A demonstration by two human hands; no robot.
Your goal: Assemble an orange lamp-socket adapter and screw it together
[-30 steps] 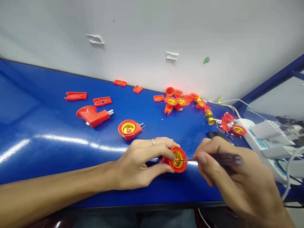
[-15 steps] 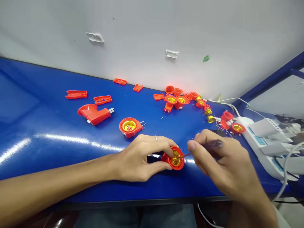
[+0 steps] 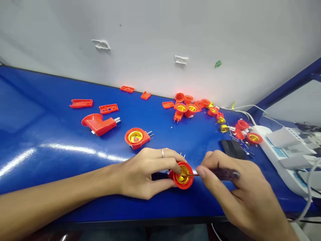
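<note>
My left hand (image 3: 150,172) is closed around a red plug-in lamp socket (image 3: 191,179), its open mouth with the gold threaded sleeve turned to the right. The index fingertip reaches into the mouth. Closed round the dark handle of a screwdriver (image 3: 223,174), my right hand (image 3: 240,190) holds it almost level, with the thin shaft running left into the socket. The shaft's tip is hard to make out inside the sleeve. Two thin prongs show behind my left fingers. A similar lamp socket (image 3: 136,138) lies just beyond my left hand, prongs pointing right.
Another red socket (image 3: 99,124) lies on its side at left, near long red cover pieces (image 3: 81,103). Several red shells and gold sleeves (image 3: 224,128) cluster by the wall. At right are a black flat object (image 3: 233,149), loose screws and a white power strip (image 3: 276,147) with cables.
The socket in my left hand has turned slightly, its prongs now showing behind my fingers. The screwdriver has swung from slanted to nearly level. The whole view has shifted slightly.
</note>
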